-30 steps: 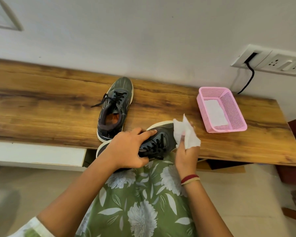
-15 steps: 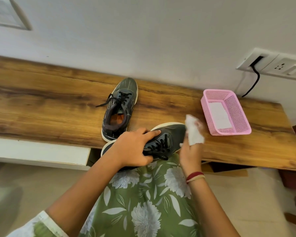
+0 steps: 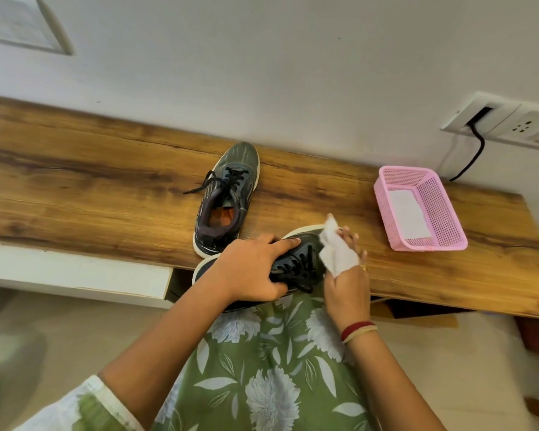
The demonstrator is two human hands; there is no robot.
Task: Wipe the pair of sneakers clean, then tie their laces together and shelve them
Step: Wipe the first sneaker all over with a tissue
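The second sneaker point(image 3: 227, 197) stands on the worktop point(image 3: 91, 194) just behind-left of the held sneaker point(image 3: 299, 259), whose heel the left hand point(image 3: 249, 269) hides, fingers curled round its collar, while the right hand point(image 3: 349, 284) fingers pinch a white wipe point(image 3: 336, 250) against its toe, the pink basket point(image 3: 381, 206) well to its right.

Before you, wooden bench point(image 3: 106, 188) along the wall, one dark sneaker point(image 3: 227, 194) at centre, pink basket point(image 3: 430, 244) far right, well apart.
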